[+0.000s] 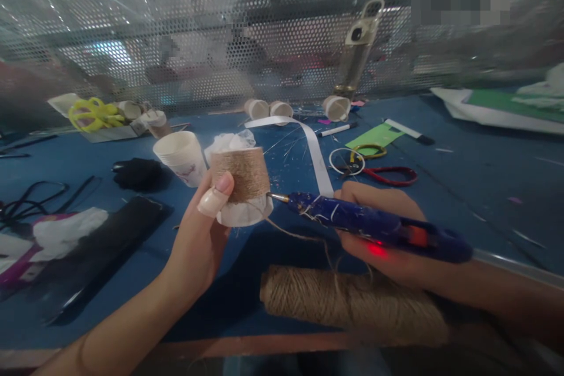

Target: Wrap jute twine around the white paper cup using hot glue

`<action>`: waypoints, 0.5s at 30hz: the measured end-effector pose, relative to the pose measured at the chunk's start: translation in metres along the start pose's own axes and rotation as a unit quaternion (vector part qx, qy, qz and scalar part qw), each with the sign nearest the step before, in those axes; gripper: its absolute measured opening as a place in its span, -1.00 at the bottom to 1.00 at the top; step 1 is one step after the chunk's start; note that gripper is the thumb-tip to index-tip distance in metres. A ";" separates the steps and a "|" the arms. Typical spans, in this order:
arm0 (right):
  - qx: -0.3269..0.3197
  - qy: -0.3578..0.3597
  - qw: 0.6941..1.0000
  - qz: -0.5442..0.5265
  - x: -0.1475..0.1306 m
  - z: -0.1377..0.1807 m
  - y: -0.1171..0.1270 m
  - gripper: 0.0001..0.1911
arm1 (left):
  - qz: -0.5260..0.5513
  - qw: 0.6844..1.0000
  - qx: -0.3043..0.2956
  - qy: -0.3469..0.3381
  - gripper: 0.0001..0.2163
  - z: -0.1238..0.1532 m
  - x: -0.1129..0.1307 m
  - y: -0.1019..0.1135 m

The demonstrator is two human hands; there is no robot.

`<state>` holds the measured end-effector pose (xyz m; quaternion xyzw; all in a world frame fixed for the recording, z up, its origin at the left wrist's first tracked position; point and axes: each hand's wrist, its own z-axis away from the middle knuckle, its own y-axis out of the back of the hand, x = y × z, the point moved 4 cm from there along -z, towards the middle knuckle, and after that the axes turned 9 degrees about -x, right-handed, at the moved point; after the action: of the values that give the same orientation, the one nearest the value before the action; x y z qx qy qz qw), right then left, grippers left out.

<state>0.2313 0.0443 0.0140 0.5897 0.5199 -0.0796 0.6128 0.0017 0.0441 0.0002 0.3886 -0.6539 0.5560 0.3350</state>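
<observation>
**Step in hand (judged):** jute twine was being bonded to the wall of a paper cup with hot glue. The twine covered the upper band of the wrapped cup (pixel 242 185) and the lower band showed bare white, so the winding appeared to be partly done.

**Layout, referred to the wrapped cup**
- The blue tabletop (pixel 484 176) lay beneath and behind the cup.
- The twine spool (pixel 352 302) lay on its side, below the cup and to its right.
- The glue gun (pixel 374 226) lay roughly level, to the right of the cup. A red light glowed on its underside.
- A plain paper cup (pixel 180 155) stood just to the upper left of the cup.

**Hand pose**
- The right hand (pixel 388 264) was closed around the gun body, with the fingers over the top and the palm beneath.
- The left hand (pixel 198 235), below and to the left of the cup, held it roughly upright and clear of the tabletop. The thumb pressed on the twine band. The other fingers were hidden behind the cup.

**Fine detail**
- The nozzle (pixel 277 197) met the cup's right edge at the lower border of the winding. Actual contact could not be confirmed.
- A loose strand (pixel 295 235) ran from that border down toward the spool.

**Next move (judged):** it called for a small bead of glue on the bare band, a taut strand, and the thumb kept off the hot glue.
</observation>
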 end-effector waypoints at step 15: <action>-0.017 -0.026 0.999 0.022 -0.010 0.005 0.001 -0.74 | -0.032 0.999 -0.010 0.025 -0.59 0.001 -0.003 0.001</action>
<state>0.2305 0.0354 0.0211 0.5880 0.4918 -0.0729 0.6380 0.0017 0.0439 -0.0029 0.3922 -0.6384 0.5475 0.3726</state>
